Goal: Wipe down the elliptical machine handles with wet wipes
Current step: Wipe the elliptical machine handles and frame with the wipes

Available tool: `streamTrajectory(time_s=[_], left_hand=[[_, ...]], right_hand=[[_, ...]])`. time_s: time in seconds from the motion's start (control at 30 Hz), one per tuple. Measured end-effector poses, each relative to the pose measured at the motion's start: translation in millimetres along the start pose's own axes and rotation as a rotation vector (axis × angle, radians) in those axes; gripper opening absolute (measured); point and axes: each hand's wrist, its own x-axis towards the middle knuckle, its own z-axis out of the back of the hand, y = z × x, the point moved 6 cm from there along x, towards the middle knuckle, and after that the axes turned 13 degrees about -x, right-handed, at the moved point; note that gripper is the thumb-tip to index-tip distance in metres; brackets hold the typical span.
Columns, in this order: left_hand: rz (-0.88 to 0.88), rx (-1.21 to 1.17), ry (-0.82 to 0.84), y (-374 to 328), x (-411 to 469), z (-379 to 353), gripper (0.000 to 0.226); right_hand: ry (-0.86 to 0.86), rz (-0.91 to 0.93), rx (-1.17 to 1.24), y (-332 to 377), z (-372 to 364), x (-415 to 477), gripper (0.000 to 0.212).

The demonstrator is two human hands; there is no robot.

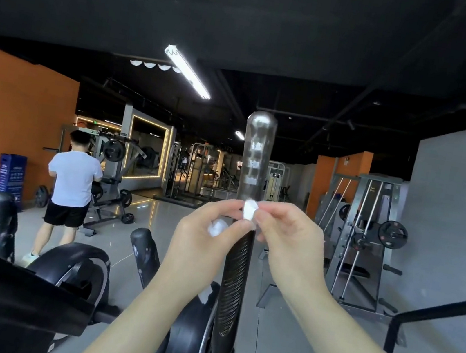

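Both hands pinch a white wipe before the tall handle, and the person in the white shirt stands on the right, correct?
No. In the head view the person in the white shirt stands on the left; left hand and right hand do pinch the white wipe before the tall handle.

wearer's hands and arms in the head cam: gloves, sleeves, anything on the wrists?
Left hand and right hand are bare, with no gloves. The left forearm and right forearm are uncovered down to the frame's bottom edge, so no sleeve is in view. No watch, band, ring or marking shows on the wrists or fingers.
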Motion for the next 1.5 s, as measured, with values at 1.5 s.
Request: streamTrajectory(time_s=[1.5], left_hand=[[-0.146,0.132,-0.139,9,42,-1,0.011]], right_hand=[[0.022,-0.176,-0.091,-46,-8,-6,0.033]])
